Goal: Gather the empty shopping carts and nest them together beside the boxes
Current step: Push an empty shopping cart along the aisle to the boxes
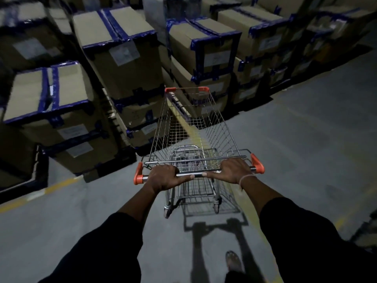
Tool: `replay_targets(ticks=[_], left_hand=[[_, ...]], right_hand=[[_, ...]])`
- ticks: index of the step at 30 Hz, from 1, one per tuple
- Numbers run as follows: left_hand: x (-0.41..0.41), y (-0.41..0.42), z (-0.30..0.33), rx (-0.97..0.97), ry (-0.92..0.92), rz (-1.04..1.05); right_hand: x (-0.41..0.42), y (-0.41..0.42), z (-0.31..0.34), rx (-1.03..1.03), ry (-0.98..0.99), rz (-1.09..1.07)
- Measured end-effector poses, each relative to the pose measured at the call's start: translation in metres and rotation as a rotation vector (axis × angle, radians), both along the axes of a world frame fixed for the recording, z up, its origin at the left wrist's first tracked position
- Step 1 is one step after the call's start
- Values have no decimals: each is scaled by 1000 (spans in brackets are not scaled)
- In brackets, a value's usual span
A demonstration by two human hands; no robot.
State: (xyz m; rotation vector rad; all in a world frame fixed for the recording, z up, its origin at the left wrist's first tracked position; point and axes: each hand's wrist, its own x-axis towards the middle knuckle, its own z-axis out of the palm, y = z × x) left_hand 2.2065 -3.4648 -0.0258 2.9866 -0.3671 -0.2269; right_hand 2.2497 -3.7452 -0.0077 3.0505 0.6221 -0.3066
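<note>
An empty wire shopping cart (216, 127) with orange corner caps stands in front of me on the concrete floor, its nose pointing at the stacked boxes. My left hand (165, 176) grips the left part of the chrome handle bar (196, 174). My right hand (234, 168) grips the right part of the same bar. Cardboard boxes with blue tape (126, 58) rise in stacks just beyond and to the left of the cart. No other cart is in view.
Box stacks (220, 50) fill the whole far side from left to right. A yellow floor line (251, 217) runs under the cart toward me. Grey floor (306, 139) lies to the right. My foot (233, 260) shows below the cart.
</note>
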Motion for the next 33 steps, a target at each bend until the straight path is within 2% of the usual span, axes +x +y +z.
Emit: replay_targets(ticks=[13,20,33], left_hand=[[29,-53,-6,-4,-22,324],[43,-57,-10,28,-94,376],[55,-60,-11,7,-83,458]], right_hand=[[103,-29,2,51,65,253],[139,-25,2,38,69,327],[168,-16,6,-22,68,398]])
